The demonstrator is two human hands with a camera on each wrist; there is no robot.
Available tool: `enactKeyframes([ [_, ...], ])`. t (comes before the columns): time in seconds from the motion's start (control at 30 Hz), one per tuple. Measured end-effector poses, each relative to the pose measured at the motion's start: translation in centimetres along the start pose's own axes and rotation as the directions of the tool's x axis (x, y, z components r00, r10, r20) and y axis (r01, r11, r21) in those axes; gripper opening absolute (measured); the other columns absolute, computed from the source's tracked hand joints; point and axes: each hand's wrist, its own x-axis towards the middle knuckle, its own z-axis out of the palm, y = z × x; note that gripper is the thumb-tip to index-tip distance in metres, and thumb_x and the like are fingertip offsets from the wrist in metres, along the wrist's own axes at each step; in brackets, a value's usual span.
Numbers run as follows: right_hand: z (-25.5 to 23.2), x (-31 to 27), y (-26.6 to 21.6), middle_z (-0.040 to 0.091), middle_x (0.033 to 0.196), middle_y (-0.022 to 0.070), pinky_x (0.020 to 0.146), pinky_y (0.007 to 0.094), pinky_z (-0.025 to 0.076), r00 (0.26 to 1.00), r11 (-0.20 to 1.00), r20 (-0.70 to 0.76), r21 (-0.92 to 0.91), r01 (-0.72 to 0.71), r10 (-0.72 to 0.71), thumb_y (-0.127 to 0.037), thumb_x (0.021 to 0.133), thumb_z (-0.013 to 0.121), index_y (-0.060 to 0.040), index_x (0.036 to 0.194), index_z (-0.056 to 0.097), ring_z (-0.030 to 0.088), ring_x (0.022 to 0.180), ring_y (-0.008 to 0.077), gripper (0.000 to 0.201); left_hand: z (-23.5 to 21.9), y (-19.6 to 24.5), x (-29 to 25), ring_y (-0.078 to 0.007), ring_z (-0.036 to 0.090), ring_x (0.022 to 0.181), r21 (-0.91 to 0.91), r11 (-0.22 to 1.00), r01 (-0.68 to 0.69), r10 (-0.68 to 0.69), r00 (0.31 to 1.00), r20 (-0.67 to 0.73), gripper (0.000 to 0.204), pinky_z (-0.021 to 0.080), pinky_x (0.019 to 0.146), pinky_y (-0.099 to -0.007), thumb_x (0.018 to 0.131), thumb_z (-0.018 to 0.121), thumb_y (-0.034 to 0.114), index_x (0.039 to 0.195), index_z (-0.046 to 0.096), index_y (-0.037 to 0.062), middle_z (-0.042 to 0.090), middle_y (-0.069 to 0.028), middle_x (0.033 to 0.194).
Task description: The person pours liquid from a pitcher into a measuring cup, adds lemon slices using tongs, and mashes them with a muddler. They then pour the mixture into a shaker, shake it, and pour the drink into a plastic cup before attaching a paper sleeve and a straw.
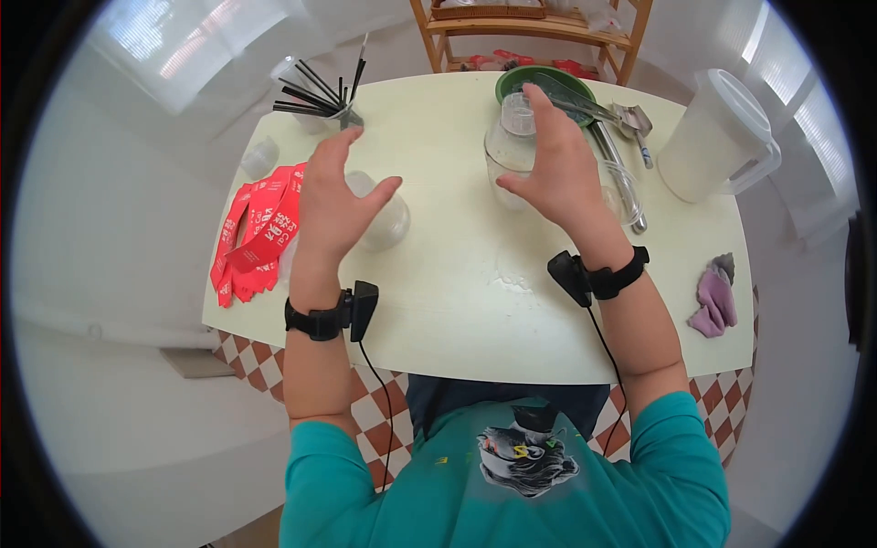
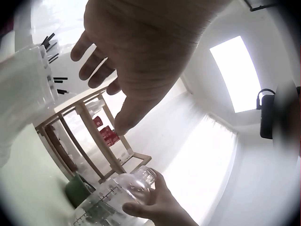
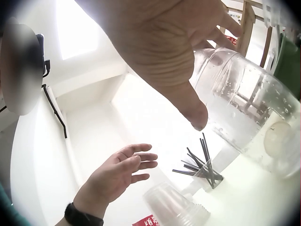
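Observation:
My left hand (image 1: 333, 196) hovers over the left part of the table, fingers straight and thumb spread, holding nothing. Beside and below it lies a stack of clear plastic cups (image 1: 388, 224), partly hidden by the hand. On the other side my right hand (image 1: 562, 169) reaches along a clear shaker bottle (image 1: 510, 155). Its fingers are extended beside the bottle's narrow top and its thumb stands apart. In the left wrist view the bottle (image 2: 106, 200) shows dark measuring marks. Droplets cling to its wall in the right wrist view.
Red printed strips (image 1: 265, 228) lie at the left, near a cup of black straws (image 1: 347, 117). Behind the bottle are a green bowl (image 1: 512, 84), metal tools (image 1: 630, 121) and a tall lidded pitcher (image 1: 717, 137). A purple cloth (image 1: 715, 301) lies right; water drops (image 1: 513, 283) wet the table.

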Motion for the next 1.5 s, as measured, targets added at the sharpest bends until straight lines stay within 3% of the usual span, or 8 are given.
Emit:
enactKeyframes([
  [0.2, -0.9, -0.3, -1.0, 0.050, 0.128, 0.0191, 0.098, 0.0512, 0.039, 1.000, 0.993, 0.016, -0.112, -0.022, 0.024, -0.023, 0.057, 0.088, -0.0102, 0.146, 0.025, 0.047, 0.121, 0.0367, 0.110, -0.3, -4.0, 0.2, -0.0302, 0.059, 0.109, 0.158, 0.970, 0.186, -0.227, 0.925, 0.304, 0.062, 0.047, 0.092, -0.0384, 0.069, 0.081, 0.023, 0.124, 0.056, 0.0054, 0.062, -0.0169, 0.114],
  [0.73, -4.4, -0.5, -3.5, 0.053, 0.124, 0.0177, 0.100, 0.0457, 0.037, 0.977, 0.987, -0.143, 0.024, 0.161, -0.156, -0.025, 0.064, 0.082, -0.0073, 0.133, 0.046, 0.047, 0.119, 0.0372, 0.079, -3.2, -1.4, 2.0, -0.0269, 0.062, 0.100, 0.239, 0.965, 0.108, -0.164, 0.959, 0.231, 0.054, 0.049, 0.087, -0.0354, 0.071, 0.080, 0.022, 0.118, 0.061, 0.0043, 0.067, -0.0148, 0.107],
  [1.13, -4.6, -0.6, -4.3, 0.058, 0.108, 0.0147, 0.086, 0.0404, 0.046, 0.974, 0.974, -0.162, 0.137, 0.180, -0.157, -0.022, 0.070, 0.079, -0.0029, 0.121, 0.056, 0.055, 0.102, 0.0323, 0.060, -6.5, -0.7, 2.2, -0.0239, 0.062, 0.099, 0.140, 0.979, 0.149, -0.108, 0.957, -0.268, 0.046, 0.051, 0.084, -0.0356, 0.078, 0.074, 0.023, 0.116, 0.060, 0.0005, 0.065, -0.0133, 0.106],
  [1.17, -4.6, -0.7, -4.6, 0.061, 0.098, 0.0135, 0.079, 0.0387, 0.049, 0.981, 0.963, -0.128, 0.205, 0.172, -0.148, -0.022, 0.071, 0.078, -0.0038, 0.121, 0.057, 0.060, 0.092, 0.0297, 0.058, -6.2, -0.3, 1.8, -0.0229, 0.061, 0.101, -0.193, 0.975, 0.114, -0.166, 0.945, -0.281, 0.044, 0.051, 0.084, -0.0349, 0.081, 0.072, 0.022, 0.117, 0.057, 0.0000, 0.063, -0.0117, 0.108],
  [1.2, -4.6, -1.0, -5.0, 0.061, 0.098, 0.0135, 0.079, 0.0387, 0.049, 0.980, 0.963, -0.129, 0.204, 0.175, -0.151, -0.022, 0.071, 0.078, -0.0038, 0.121, 0.057, 0.060, 0.092, 0.0297, 0.058, -5.9, 0.0, 1.4, -0.0219, 0.060, 0.104, -0.503, 0.862, 0.060, -0.225, 0.935, -0.274, 0.043, 0.052, 0.084, -0.0342, 0.085, 0.069, 0.021, 0.119, 0.054, -0.0004, 0.062, -0.0101, 0.109],
  [1.23, -4.7, -1.3, -5.5, 0.061, 0.086, 0.0093, 0.068, 0.0340, 0.047, 0.994, 0.951, 0.042, 0.296, 0.084, -0.101, -0.021, 0.072, 0.078, -0.0051, 0.121, 0.058, 0.057, 0.077, 0.0239, 0.055, -5.2, 0.2, 0.7, -0.0219, 0.060, 0.104, -0.505, 0.861, 0.058, -0.225, 0.934, -0.277, 0.043, 0.052, 0.084, -0.0342, 0.085, 0.069, 0.021, 0.119, 0.054, -0.0004, 0.062, -0.0101, 0.109],
  [1.3, -4.4, -1.7, -6.2, 0.060, 0.075, 0.0051, 0.058, 0.0293, 0.045, 0.975, 0.932, 0.214, 0.363, -0.019, -0.063, -0.019, 0.074, 0.078, -0.0063, 0.121, 0.059, 0.055, 0.062, 0.0180, 0.052, -2.9, 0.3, -1.1, -0.0231, 0.057, 0.110, -0.900, 0.421, 0.110, -0.267, 0.964, -0.007, 0.044, 0.051, 0.086, -0.0327, 0.092, 0.058, 0.019, 0.130, 0.043, 0.0017, 0.057, -0.0113, 0.119],
  [1.5, -1.5, -2.7, -6.0, 0.058, 0.065, 0.0058, 0.055, 0.0366, 0.046, 0.970, 0.920, 0.044, 0.327, 0.213, -0.241, -0.013, 0.077, 0.068, -0.0080, 0.084, 0.067, 0.059, 0.062, 0.0241, 0.008, 3.0, -1.0, -4.3, -0.0242, 0.054, 0.116, -0.960, -0.018, 0.278, -0.137, 0.951, 0.278, 0.055, 0.045, 0.098, -0.0394, 0.087, 0.064, 0.025, 0.132, 0.041, 0.0039, 0.056, -0.0103, 0.121],
])
